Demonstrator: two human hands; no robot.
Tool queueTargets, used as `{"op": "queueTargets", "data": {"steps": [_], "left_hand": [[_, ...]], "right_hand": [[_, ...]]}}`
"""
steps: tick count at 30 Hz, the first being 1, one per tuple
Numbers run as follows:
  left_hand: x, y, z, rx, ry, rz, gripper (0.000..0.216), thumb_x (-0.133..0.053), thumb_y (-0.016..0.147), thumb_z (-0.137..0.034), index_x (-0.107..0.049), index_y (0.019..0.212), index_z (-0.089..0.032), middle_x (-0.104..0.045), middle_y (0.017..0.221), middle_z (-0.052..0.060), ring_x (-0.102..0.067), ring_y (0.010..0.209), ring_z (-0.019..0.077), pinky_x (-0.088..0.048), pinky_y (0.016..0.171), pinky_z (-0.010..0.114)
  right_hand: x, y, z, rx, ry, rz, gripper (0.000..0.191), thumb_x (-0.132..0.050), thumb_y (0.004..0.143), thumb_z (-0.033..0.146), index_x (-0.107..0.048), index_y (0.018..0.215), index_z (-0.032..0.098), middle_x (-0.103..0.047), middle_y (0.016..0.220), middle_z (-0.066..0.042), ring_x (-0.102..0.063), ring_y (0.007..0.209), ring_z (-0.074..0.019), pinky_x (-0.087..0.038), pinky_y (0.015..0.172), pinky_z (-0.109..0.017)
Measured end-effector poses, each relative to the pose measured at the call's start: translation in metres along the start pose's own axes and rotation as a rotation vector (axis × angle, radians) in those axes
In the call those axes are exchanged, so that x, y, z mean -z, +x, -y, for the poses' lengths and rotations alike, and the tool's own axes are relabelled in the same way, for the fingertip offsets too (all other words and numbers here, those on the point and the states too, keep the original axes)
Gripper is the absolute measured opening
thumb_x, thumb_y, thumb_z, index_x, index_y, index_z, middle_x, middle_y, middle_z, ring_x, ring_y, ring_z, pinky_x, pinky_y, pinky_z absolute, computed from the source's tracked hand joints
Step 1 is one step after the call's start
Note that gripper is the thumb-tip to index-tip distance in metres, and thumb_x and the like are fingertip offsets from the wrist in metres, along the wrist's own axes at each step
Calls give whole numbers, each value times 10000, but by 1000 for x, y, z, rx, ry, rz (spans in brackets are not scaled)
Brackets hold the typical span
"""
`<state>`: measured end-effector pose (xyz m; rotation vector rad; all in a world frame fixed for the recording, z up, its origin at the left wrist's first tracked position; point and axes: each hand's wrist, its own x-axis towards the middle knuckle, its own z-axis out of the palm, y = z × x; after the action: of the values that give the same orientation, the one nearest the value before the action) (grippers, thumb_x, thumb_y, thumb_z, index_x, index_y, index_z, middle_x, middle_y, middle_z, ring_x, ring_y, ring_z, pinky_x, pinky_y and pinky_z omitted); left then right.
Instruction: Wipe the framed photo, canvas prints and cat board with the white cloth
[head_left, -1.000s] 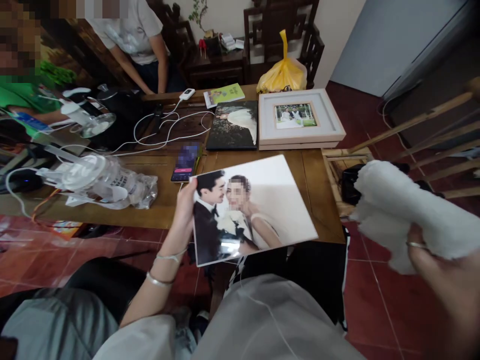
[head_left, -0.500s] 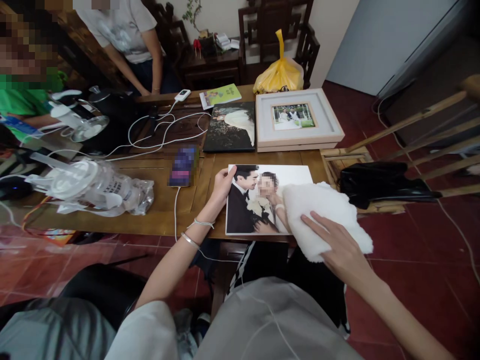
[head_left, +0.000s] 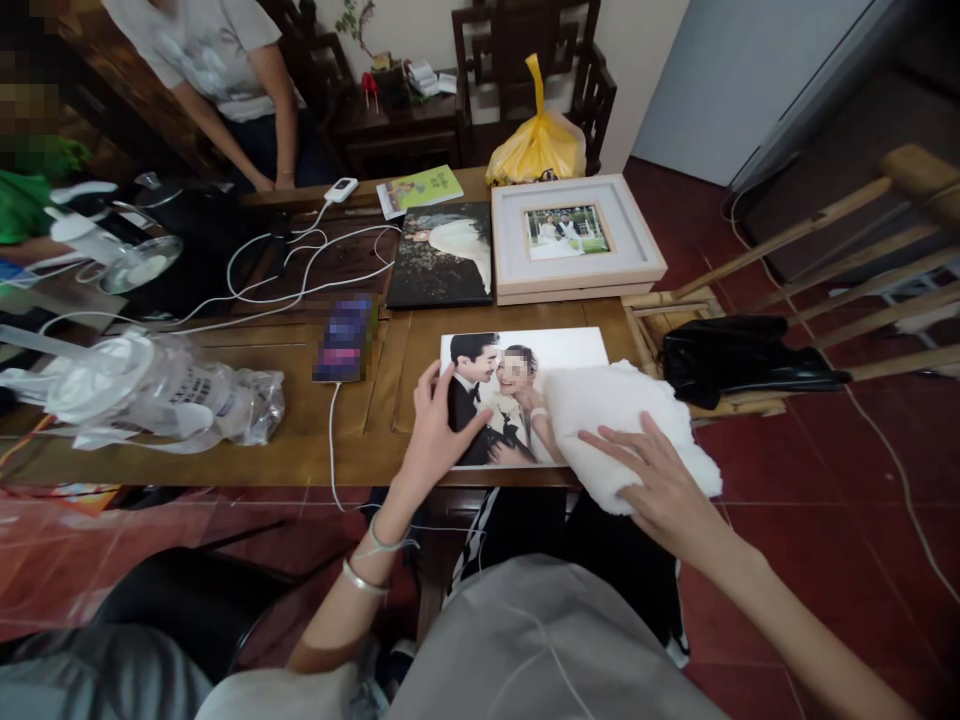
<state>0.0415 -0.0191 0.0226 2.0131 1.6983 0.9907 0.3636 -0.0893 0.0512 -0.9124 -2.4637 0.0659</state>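
Note:
A flat photo panel (head_left: 491,425), printed with a couple in wedding clothes, lies near the table's front edge. My left hand (head_left: 439,425) is at its left side, fingers apart along the edge and thumb stretched over the picture. A thick, fluffy white cloth (head_left: 600,390) covers the panel's right part and reaches past the table edge. My right hand (head_left: 660,480) holds this cloth from the lower right, with its visible fingers spread on top. Behind the panel are a darker wedding photo (head_left: 442,255) and a pale framed photo (head_left: 517,270).
A phone (head_left: 345,340) on a white cable lies left of the panel, beside a plastic-wrapped cup (head_left: 172,385). A yellow bag (head_left: 536,150) and a green booklet (head_left: 420,190) are at the back. A bamboo chair (head_left: 810,290) stands right. Someone in a pale shirt (head_left: 202,60) sits opposite.
My left hand has loosened from the panel's upper left edge and moved lower, its thumb now over the picture. My right hand's fingers have spread wider on the cloth. The view has shifted slightly.

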Motion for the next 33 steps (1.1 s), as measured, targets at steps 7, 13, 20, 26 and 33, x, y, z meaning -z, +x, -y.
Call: {"op": "queueTargets", "data": {"steps": [7,13,20,26,33], "left_hand": [[-4,3,0,-227,-6,109,481,-616,1008,-390,-497,1465,-296,-403,1620,124,-335,1539,323,-317,1248,577],[-3,9,-1,-191,-27,132,472,-632,999,-397,-544,1449,-287,-496,1573,120,-359,1537,325,-317,1232,619],[-10,6,0,-121,-144,61,442,-672,977,-358,-605,1410,-304,-562,1531,98,-413,1513,313,-352,1219,609],[-13,6,-1,-108,-158,14,444,-696,961,-325,-624,1397,-295,-584,1513,99,-428,1505,312,-351,1221,613],[-11,16,3,-155,-157,22,417,-714,944,-328,-662,1353,-270,-578,1516,113,-445,1495,315,-377,1213,591]], "right_hand": [[-2,41,-60,33,93,92,276,-513,752,-41,-630,803,204,-639,1404,-168,-379,1500,-376,-350,1160,-732],[1,122,-115,-59,-65,304,313,-500,740,-4,-655,948,170,-690,1251,-207,-642,1224,-386,-534,987,-555],[3,107,-91,-13,-107,304,309,-541,758,-7,-708,957,161,-683,1301,-191,-681,1160,-360,-553,982,-548],[5,18,-9,150,18,122,316,-570,706,-96,-712,719,186,-668,1380,-144,-448,1456,-386,-429,1142,-667],[8,8,-6,169,114,115,293,-575,700,-63,-684,668,207,-661,1409,-117,-453,1456,-341,-435,1156,-619]]}}
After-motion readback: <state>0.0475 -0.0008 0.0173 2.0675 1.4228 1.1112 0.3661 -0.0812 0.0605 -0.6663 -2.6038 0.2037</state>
